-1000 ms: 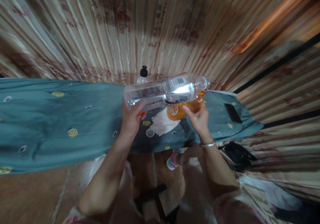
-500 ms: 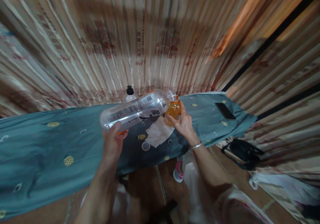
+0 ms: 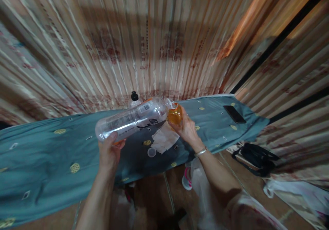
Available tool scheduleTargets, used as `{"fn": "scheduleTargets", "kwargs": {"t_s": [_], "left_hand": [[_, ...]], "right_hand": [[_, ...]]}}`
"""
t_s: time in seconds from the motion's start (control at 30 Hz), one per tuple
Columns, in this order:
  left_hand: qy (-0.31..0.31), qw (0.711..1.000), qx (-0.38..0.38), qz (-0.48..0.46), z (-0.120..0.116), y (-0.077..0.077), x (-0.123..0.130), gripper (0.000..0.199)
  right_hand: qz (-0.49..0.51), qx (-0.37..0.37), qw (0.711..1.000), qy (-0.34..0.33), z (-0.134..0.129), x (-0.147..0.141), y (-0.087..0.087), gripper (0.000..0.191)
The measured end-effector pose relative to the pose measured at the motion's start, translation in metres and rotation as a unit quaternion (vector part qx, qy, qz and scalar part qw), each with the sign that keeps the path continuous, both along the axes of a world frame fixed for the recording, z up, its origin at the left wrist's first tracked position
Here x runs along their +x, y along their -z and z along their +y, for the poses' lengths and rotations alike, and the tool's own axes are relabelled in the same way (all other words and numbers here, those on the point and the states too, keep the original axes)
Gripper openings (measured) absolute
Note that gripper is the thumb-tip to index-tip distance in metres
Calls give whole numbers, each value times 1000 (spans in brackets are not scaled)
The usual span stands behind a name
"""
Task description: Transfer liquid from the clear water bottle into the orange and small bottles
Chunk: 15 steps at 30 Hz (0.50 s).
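Note:
My left hand [image 3: 110, 151] is wrapped round the lower end of a large clear plastic bottle [image 3: 131, 118] with a printed label. The bottle is tilted, its neck pointing right. My right hand [image 3: 185, 127] holds a small round orange container [image 3: 175, 114] at the bottle's mouth; whether the rims touch I cannot tell. Beneath them a white tissue [image 3: 165, 138] lies on the teal patterned cloth [image 3: 87, 154]. A small clear round cap [image 3: 151, 152] sits beside the tissue. Behind the large bottle stands a clear bottle with a black top [image 3: 134, 96].
A dark phone [image 3: 234, 114] lies at the cloth's right end. On the floor at the right are a black bag [image 3: 257, 158] and white fabric [image 3: 295, 192]. A striped curtain [image 3: 159, 52] hangs behind the table. A shoe [image 3: 187, 179] shows below.
Both hands, with the bottle and the orange container, have moved slightly left over the cloth. The view has shifted a little. Both grips stay the same.

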<state>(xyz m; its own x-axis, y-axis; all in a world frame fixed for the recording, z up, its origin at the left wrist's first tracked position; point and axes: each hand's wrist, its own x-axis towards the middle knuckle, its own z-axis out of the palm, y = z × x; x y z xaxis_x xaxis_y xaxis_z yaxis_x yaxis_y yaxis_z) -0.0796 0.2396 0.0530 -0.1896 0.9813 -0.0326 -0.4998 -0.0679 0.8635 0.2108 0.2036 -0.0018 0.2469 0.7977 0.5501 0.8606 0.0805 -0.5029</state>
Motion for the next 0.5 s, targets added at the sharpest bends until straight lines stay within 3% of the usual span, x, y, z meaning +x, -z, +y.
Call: {"fn": "scheduleTargets", "kwargs": {"t_s": [0.5], "left_hand": [[-29,999,1,29,-1,-5,-12,46]], "right_hand": [[-29,0,1000,-9,1,-4,2,96]]}}
